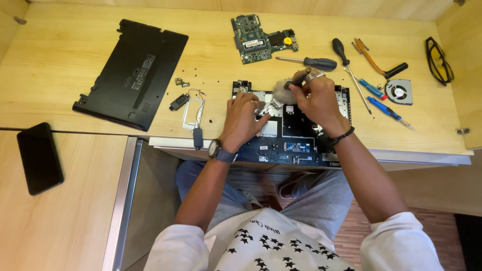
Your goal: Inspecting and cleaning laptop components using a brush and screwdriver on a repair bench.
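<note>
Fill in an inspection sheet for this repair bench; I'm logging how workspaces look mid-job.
Surface: light wooden desk, parts spread across it.
Job's things: opened laptop chassis at the desk's front edge; left hand rests on it; right hand holds a soft brush over it.
Clutter: black bottom cover, green motherboard, fan, screwdrivers, safety glasses, phone, loose screws.
Grips: left open and flat; right shut on the brush.
Cables: thin wires on the small speaker parts.
Surroundings: wooden side panels; the person's lap below.
</note>
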